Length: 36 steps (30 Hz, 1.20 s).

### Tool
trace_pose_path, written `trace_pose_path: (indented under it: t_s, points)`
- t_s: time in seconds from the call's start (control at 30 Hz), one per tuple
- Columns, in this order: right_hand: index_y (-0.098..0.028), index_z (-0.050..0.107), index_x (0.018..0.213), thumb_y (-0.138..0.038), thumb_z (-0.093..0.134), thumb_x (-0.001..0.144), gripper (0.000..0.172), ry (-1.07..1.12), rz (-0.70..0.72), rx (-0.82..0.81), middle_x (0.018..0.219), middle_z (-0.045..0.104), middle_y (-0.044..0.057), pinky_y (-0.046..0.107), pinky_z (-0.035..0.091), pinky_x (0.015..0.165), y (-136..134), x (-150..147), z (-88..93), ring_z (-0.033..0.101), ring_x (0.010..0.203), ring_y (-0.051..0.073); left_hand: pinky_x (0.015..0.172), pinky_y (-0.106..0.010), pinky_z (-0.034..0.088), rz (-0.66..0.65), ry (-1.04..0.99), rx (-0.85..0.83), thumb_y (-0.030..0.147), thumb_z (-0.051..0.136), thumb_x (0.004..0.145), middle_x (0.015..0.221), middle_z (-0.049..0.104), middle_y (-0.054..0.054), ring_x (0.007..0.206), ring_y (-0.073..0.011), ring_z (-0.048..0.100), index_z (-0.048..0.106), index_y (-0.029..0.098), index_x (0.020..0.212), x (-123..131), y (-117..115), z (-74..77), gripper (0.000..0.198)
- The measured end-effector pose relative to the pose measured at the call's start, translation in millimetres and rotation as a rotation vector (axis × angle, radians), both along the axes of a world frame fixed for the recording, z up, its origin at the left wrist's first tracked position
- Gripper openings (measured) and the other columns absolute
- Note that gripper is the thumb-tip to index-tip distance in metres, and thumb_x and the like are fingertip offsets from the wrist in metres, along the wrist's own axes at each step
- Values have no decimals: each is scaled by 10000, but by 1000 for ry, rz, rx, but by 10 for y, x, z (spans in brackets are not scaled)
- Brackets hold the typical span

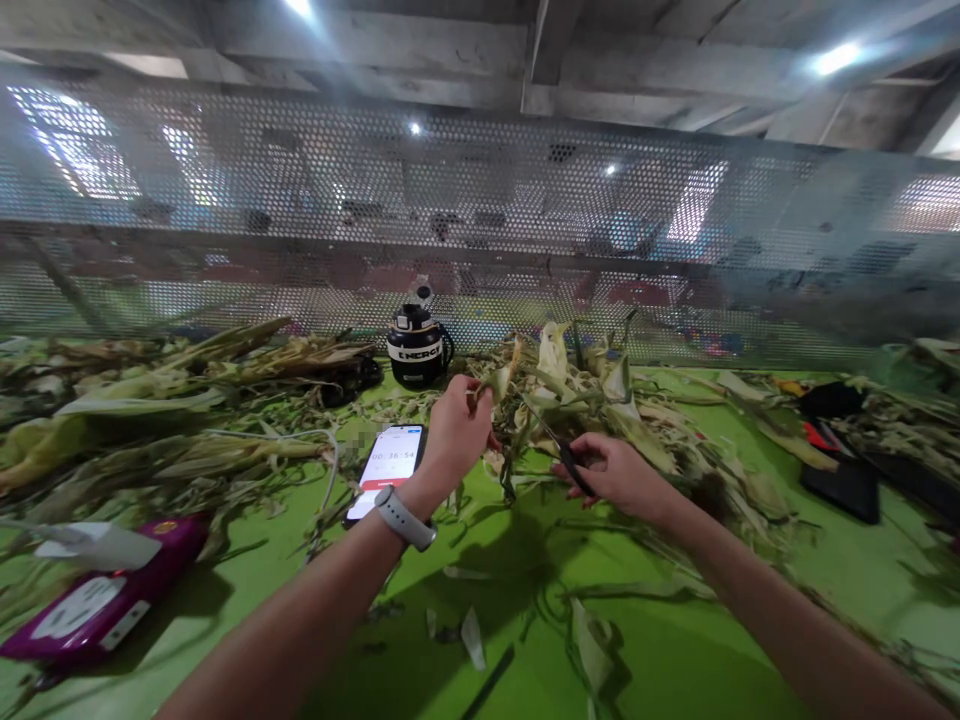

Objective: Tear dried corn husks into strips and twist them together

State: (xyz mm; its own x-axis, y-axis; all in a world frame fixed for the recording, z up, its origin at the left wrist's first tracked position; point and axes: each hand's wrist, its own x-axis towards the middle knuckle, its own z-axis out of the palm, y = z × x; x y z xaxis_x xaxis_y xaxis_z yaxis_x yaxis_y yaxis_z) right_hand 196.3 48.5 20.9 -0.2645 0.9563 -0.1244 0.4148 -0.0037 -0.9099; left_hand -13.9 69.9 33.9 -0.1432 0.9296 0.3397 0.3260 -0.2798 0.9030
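One strip of corn husk is gripped between the thumb and fingers of the left hand, raised above the tabletop near the middle of the scene. Right hand: fingers closed around the handle of a dark-handled tool, its thin metal end directed far and left, toward the husk; scissors or knife, cannot tell; contact with the strip also unclear. Grey-banded watch on the left wrist. Just beyond the hands, a loose heap of husks; a larger pile of leaves covers the far left. Black bottle with a white lettered band stands upright on the far side, left of the heap. Phone, screen lit with a timer, lies left of the left hand, a white cable beside it. Near left: purple case, white block resting on top. Right side: flat dark object among scraps. Perforated screen spans the far side.
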Motion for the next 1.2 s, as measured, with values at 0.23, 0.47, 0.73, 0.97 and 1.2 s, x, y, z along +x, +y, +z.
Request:
trace_pose_path:
  t_s: [0.23,0.47,0.73,0.97,1.2]
  points:
    - [-205,512,778,-411,692,671,293,-212,-23,282,631,551,-32,215,408,455,-94,-79,-35,537,539,126,405,-256,380,-59,-25,27,332,486,829,497,537,45,363,-169,566,444,221,836,137,-111,0,119]
    - [-202,482,771,-460,674,688,333,16,-45,135,694,528,-39,243,490,447,-64,-95,-1,548,501,112,388,-231,380,-144,-72,40,354,486,844,471,495,76,353,-142,545,426,233,816,240,-198,-2,137]
    - [-185,488,735,-479,677,685,352,66,13,156,665,502,-45,210,447,399,-71,-105,69,490,458,81,367,-205,378,-235,-181,-33,342,494,838,440,476,97,347,-117,518,419,224,780,257,-221,36,151]
    - [-192,468,703,-447,669,703,325,-4,24,213,608,446,-54,203,392,429,-52,-59,56,431,512,93,338,-175,308,-295,-280,-78,362,527,813,441,448,108,323,-81,467,412,213,764,265,-226,61,194]
    - [-186,473,647,-465,664,691,342,-90,-22,316,551,424,-56,201,308,442,-8,-12,14,381,509,91,355,-170,250,-349,-342,-164,388,554,787,421,472,97,331,-75,467,426,207,724,198,-138,39,231]
